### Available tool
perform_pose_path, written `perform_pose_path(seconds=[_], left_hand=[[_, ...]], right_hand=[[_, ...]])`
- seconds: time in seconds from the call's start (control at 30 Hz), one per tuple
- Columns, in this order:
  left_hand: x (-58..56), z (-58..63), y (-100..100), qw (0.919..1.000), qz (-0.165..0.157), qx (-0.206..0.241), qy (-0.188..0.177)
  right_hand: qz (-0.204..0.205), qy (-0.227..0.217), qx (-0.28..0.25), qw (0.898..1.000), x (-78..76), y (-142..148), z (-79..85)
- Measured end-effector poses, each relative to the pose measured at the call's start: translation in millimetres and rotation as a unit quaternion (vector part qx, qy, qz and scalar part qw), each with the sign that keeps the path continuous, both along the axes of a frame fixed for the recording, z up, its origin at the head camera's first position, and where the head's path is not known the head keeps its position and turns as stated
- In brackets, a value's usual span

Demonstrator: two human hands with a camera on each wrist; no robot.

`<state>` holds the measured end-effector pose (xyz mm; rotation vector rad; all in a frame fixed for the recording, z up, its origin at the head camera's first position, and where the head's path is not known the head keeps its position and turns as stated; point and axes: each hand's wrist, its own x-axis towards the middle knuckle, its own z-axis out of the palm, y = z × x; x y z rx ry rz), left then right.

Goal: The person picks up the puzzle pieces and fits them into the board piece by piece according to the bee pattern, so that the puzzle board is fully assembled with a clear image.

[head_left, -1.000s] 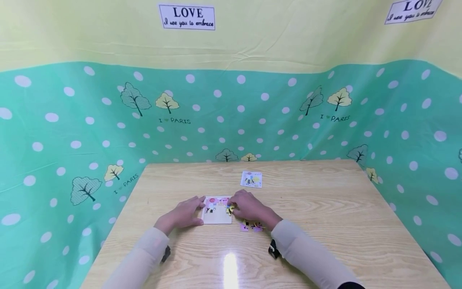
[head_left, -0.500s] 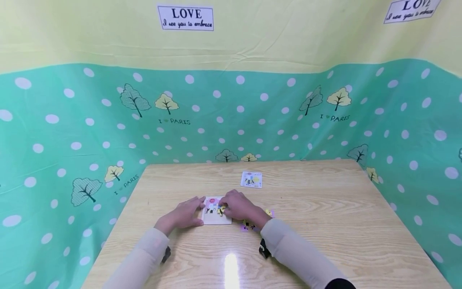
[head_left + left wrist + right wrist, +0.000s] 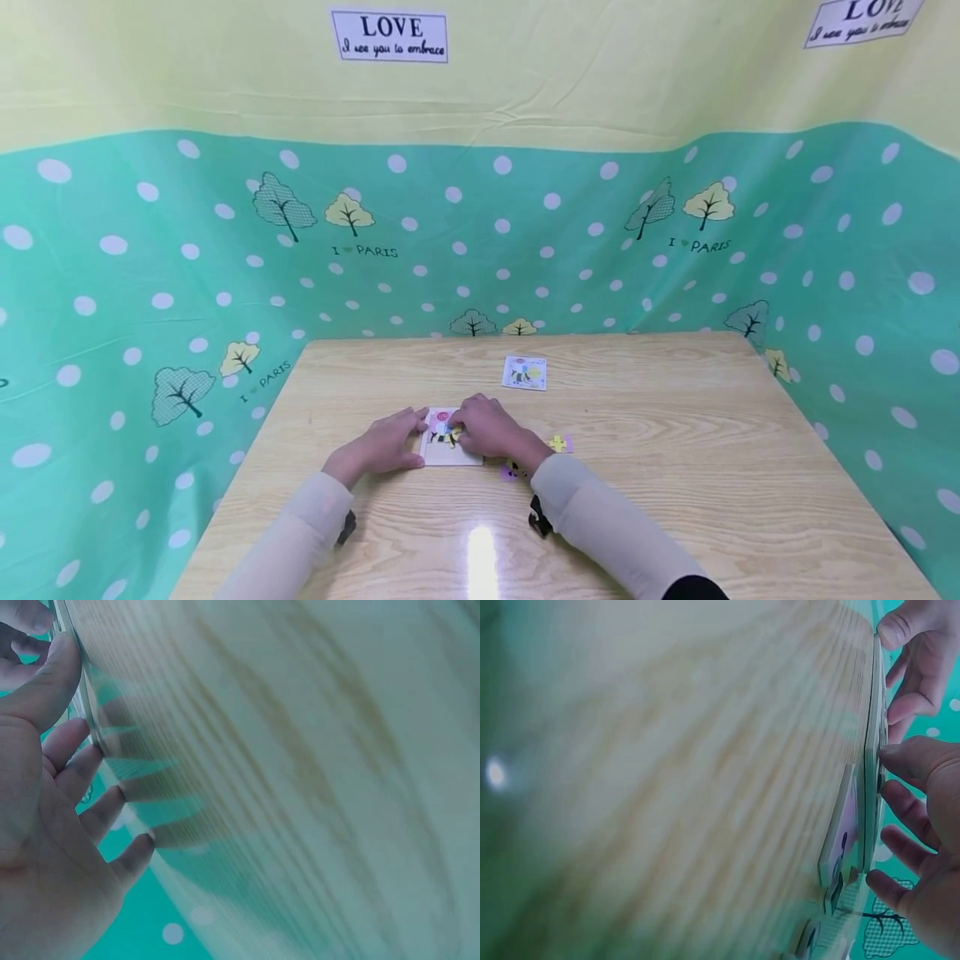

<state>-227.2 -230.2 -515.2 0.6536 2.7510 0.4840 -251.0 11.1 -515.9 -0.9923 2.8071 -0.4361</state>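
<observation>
A shallow square puzzle board [image 3: 452, 457], partly filled with pink and bee-patterned pieces, lies flat on the table. My left hand [image 3: 381, 443] steadies its left side, thumb at the near corner and fingertips toward the far one. In the left wrist view, that hand's fingers [image 3: 101, 814] are extended and spread. Over the board's right part, my right hand [image 3: 489, 427] pinches a yellow-and-black puzzle piece [image 3: 453, 437] down against the board. The right hand covers the board's upper right. In the right wrist view its thumb [image 3: 907, 759] meets the board's surface.
Loose puzzle pieces lie right of the board: a yellow-and-pink one [image 3: 559, 443] and a pink one [image 3: 512, 472], partly under the right forearm. Behind them is a square picture card [image 3: 524, 373] with a bee. A green dotted cloth [image 3: 570, 250] hangs around the wooden table [image 3: 675, 467].
My right hand has moved left across the board, carrying the yellow-and-black puzzle piece from the right edge toward the middle. Yellow pieces beside the forearm came into view. My left hand stayed put.
</observation>
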Motion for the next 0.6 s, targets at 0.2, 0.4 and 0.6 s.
perform_pose_path(seconds=[0.2, 0.4, 0.6], left_hand=[[-0.4, -1.7, 0.6, 1.0000, 0.001, 0.000, -0.001], [-1.3, -1.6, 0.6, 1.0000, 0.002, 0.004, -0.004], [-1.7, -0.4, 1.1, 1.0000, 0.001, 0.002, -0.003]], right_hand=[[-0.004, 0.001, 0.011, 1.000, 1.3, -1.9, 1.3], [-0.009, -0.001, 0.014, 1.000, -0.2, -3.2, 0.9], [-0.008, -0.001, 0.026, 1.000, 1.2, -4.4, 4.3]])
